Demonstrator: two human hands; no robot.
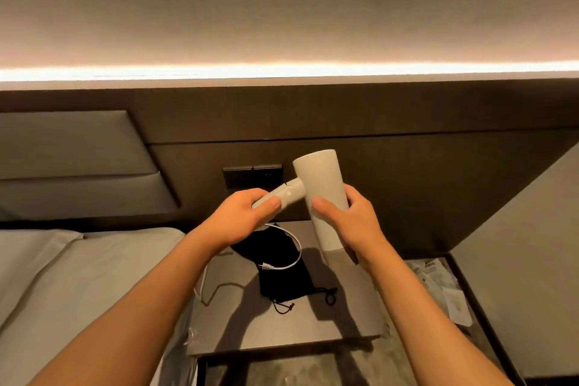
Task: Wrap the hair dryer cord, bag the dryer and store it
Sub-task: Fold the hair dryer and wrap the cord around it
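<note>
Both hands hold a white hair dryer [319, 185] in the air above a bedside table [351, 307]. My left hand [242, 216] grips its handle. My right hand [354, 222] is wrapped around the lower part of its barrel. The white cord [293, 247] hangs from the handle and loops down over a black drawstring bag [282, 279], which lies flat on the table. The plug [266, 266] rests on the bag. More cord trails off the table's left edge.
A bed with grey sheets [78, 276] lies on the left, against a padded headboard [69, 150]. A dark switch panel [250, 174] sits on the wall behind the dryer. Papers [445, 288] lie on the table's right side, beside a wall.
</note>
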